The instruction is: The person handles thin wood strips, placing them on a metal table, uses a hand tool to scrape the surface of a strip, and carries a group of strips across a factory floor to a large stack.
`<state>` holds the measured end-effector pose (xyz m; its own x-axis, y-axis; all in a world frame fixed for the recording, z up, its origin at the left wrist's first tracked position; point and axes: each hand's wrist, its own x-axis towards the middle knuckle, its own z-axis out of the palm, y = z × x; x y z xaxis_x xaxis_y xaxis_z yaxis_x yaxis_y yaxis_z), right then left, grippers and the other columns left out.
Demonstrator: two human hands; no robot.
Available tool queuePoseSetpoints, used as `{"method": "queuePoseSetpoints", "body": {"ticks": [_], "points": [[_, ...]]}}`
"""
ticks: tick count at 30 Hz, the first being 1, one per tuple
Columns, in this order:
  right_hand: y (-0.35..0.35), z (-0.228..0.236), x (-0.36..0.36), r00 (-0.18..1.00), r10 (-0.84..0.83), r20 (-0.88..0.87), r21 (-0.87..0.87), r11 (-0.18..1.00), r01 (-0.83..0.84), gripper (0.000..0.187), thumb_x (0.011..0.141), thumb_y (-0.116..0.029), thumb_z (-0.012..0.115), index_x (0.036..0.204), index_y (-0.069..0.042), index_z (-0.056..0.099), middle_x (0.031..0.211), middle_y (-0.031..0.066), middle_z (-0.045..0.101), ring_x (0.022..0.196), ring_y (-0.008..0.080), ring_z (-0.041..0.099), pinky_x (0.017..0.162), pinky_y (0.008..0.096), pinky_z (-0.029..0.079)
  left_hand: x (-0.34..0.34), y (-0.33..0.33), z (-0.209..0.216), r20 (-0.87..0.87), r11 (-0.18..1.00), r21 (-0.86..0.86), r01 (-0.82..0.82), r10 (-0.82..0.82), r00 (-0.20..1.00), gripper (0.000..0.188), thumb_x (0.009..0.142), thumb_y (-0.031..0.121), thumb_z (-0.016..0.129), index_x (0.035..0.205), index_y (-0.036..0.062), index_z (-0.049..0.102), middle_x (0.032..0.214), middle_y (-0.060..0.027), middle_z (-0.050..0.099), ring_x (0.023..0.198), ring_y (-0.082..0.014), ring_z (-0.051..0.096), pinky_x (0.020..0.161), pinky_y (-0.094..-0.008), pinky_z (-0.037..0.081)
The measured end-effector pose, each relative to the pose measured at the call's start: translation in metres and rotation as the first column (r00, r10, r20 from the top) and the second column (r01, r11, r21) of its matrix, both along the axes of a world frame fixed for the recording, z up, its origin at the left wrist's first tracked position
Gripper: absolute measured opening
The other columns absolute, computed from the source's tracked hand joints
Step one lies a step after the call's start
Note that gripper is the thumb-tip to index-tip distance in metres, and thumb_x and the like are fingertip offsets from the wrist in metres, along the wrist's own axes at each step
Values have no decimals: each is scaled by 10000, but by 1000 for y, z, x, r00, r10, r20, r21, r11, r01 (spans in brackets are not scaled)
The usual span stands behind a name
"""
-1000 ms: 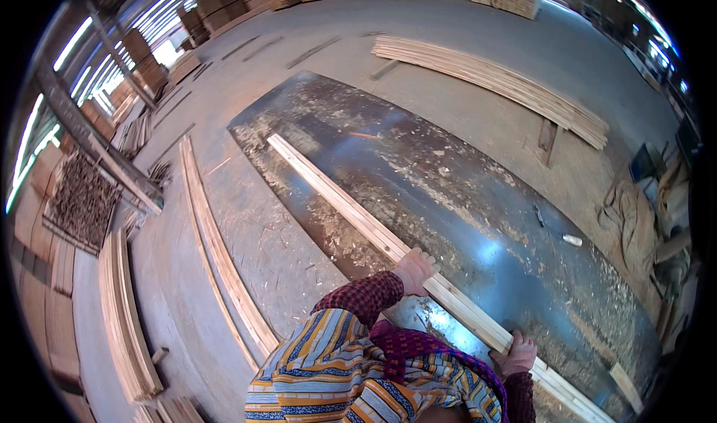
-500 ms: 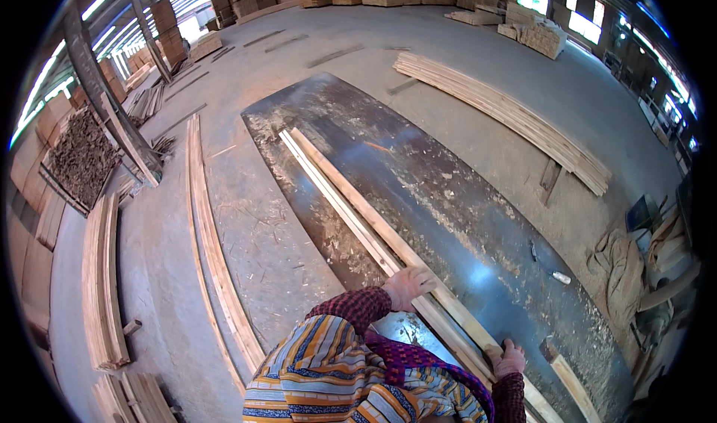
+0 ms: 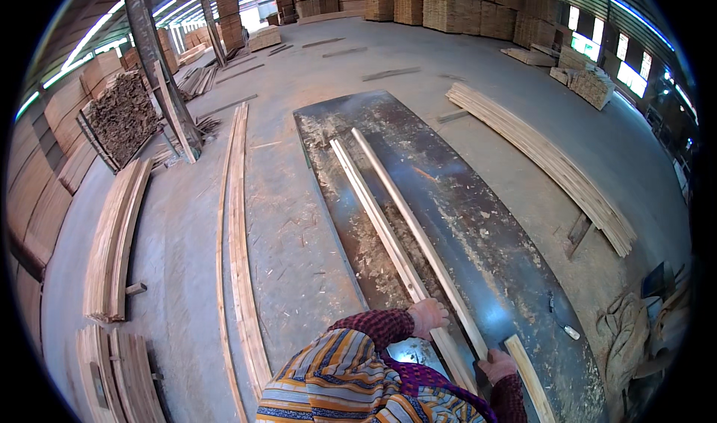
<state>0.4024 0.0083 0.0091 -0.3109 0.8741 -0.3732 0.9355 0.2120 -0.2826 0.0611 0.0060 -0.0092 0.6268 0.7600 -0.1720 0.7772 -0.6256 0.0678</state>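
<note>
Two lengths of pale wood lie lengthwise along a dark metal-topped table. My left hand [image 3: 428, 316] is closed over the left wooden strip [image 3: 377, 229], which looks like narrow pieces side by side. My right hand [image 3: 497, 365], nearer to me, grips the near part of the right wooden strip [image 3: 418, 232]. A gap of bare tabletop separates the two strips. Just right of my right hand lies another wooden strip [image 3: 529, 378]. The fingers of both hands are partly hidden by the wood.
Wood shavings litter the table [image 3: 478, 236]. A small tool with a white end [image 3: 571, 333] lies near its right edge. Long strips [image 3: 240, 251] and a board stack [image 3: 119, 240] lie on the floor at left, with a plank bundle [image 3: 541, 158] at right. Crumpled sacking [image 3: 624, 333] sits lower right.
The right strip has moved away from the left one, opening a gap between them. My right hand moved with it, nearer to me. The view has turned left.
</note>
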Motion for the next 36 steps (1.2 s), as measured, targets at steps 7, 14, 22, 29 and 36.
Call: {"method": "queuePoseSetpoints", "body": {"ticks": [7,14,22,29,36], "points": [[4,-42,-11,989,146,15,283,948,-144,184,893,-278,696,912,-95,687,808,194,711,810,424,703,748,529,558,18,18,19,-179,990,-137,-16,-9,984,555,783,576,795,1149,168,713,1104,-55,699,1108,-268,679,933,-417,518],[-59,-31,54,991,110,-75,201,975,-93,163,888,-235,664,942,-82,680,852,197,710,851,430,693,746,540,549,3,13,-7,85,999,16,50,-52,995,680,727,505,852,1252,126,645,1273,-69,652,1206,-272,613,1018,-414,480],[-100,-99,81,770,-376,-515,-67,914,401,333,937,-339,620,1066,-61,750,963,235,721,897,445,670,792,534,526,10,21,16,-17,993,34,117,-116,993,678,701,539,812,1206,131,614,1152,-73,640,1108,-258,634,936,-422,473],[-103,-37,35,961,33,-273,516,848,118,207,923,-265,648,975,-85,737,958,182,706,898,388,656,757,500,533,19,33,38,-130,984,-109,140,-153,980,641,713,597,816,1132,131,680,1104,-83,686,1065,-274,678,888,-438,515],[-113,-13,44,679,-470,-565,138,757,639,274,943,-326,650,1050,-87,730,1014,176,708,1023,409,651,910,497,530,37,42,21,-56,983,-81,168,-172,983,648,638,522,901,1112,147,668,1094,-70,685,1024,-284,677,879,-445,526]]}}
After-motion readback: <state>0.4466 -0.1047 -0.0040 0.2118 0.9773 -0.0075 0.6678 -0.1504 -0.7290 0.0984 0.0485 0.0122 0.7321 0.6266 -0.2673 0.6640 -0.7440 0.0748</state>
